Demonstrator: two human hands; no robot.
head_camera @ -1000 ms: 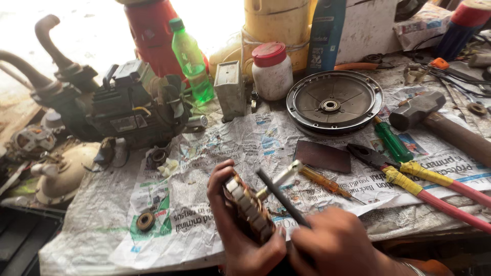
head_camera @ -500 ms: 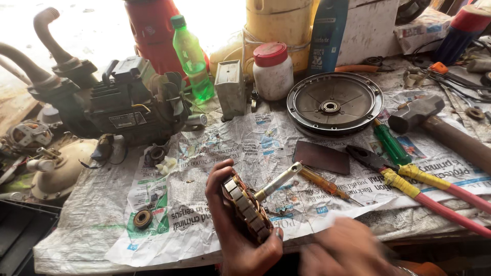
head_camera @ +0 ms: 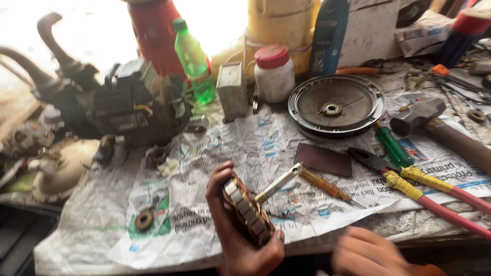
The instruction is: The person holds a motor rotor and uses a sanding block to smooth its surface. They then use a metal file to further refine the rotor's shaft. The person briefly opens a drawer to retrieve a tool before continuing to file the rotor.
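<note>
Our left hand (head_camera: 240, 230) keeps its grip clamped on a motor rotor (head_camera: 249, 211), shaft angled up-right. Our blurred right hand (head_camera: 371, 253), empty and loosely open, hovers just right; beyond lie a yellow-handled screwdriver (head_camera: 322, 185) and newspaper-covered counter (head_camera: 102, 225).

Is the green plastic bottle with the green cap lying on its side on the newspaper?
No, the green plastic bottle stands roughly upright at the back of the bench, between the dark motor pump body and the small grey metal box.

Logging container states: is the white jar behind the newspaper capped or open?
Capped. The white jar stands upright with its red lid seated on top, covering the mouth.
</note>
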